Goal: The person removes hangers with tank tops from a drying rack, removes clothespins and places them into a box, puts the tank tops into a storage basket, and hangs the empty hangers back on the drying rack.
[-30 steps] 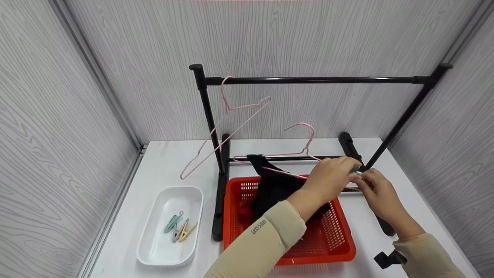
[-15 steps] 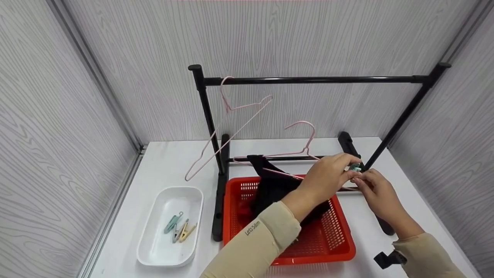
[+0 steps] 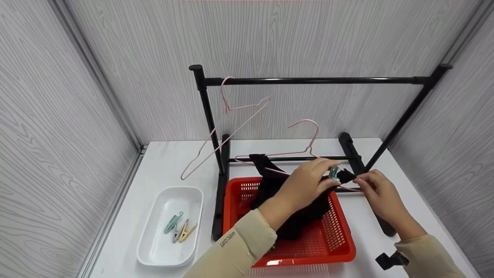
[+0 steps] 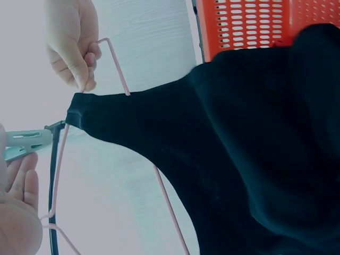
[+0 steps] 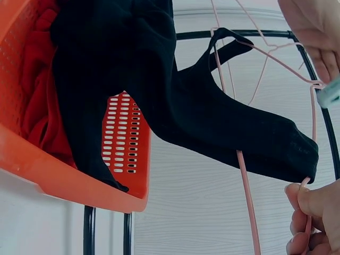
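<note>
My left hand (image 3: pixel 303 185) pinches a teal clothespin (image 3: pixel 334 173) between thumb and fingers, a little apart from a black garment strap (image 3: pixel 345 176). The fingers of my right hand (image 3: pixel 380 193) grip the end of a pink clothes hanger (image 5: pixel 247 202), right at the strap's edge. This hanger passes through the black garment (image 4: pixel 159 114), with its hook (image 3: pixel 308 121) pointing up. A second strap (image 3: pixel 259 160) lies over the hanger's left arm. The garment's lower part hangs into a red basket (image 3: pixel 343 231).
A black clothes rack (image 3: pixel 316 80) stands behind, with another pink hanger (image 3: pixel 247 125) on its bar's left end. At left, a white tray (image 3: pixel 146 247) holds several clothespins (image 3: pixel 185 231). Red cloth (image 5: pixel 45 101) lies in the basket.
My left hand has drawn back to the left with the clothespin, away from my right hand. The strap now shows between the hands. My right hand has stayed nearly still.
</note>
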The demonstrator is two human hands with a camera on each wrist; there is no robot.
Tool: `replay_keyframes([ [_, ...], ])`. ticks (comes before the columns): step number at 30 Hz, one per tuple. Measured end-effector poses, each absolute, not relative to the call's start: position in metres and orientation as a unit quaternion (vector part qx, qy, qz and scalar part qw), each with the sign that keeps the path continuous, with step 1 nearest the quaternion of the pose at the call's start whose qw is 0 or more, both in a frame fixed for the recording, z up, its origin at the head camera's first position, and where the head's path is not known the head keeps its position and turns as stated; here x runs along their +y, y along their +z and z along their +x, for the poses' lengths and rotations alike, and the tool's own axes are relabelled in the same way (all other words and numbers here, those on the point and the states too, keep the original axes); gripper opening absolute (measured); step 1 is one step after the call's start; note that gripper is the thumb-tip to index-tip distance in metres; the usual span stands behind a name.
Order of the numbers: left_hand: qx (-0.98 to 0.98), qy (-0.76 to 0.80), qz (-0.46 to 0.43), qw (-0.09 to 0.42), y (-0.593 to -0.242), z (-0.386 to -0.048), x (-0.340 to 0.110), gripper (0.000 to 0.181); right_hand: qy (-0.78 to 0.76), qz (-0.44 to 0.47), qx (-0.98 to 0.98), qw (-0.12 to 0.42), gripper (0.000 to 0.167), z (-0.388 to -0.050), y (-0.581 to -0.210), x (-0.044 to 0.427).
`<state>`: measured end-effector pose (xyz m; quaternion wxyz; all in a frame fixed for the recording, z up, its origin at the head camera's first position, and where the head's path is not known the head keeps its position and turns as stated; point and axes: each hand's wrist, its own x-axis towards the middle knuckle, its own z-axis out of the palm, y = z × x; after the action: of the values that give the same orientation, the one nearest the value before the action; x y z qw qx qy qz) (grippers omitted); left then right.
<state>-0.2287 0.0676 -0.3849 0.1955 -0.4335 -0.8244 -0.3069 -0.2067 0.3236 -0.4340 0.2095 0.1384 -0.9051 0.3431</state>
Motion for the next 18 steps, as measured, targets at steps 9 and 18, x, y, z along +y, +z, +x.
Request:
replay_keyframes([
  [9,-0.816,-0.334,-0.423,0.210,-0.397,-0.226,0.034,0.050,0.346,0.141,-0.903,0.213,0.010,-0.207,-0.434,0.325],
  [18,-0.823,-0.346,-0.387,0.230,-0.415,-0.222,-0.006,0.046,0.355,0.134,-0.898,0.222,0.009,-0.205,-0.433,0.327],
])
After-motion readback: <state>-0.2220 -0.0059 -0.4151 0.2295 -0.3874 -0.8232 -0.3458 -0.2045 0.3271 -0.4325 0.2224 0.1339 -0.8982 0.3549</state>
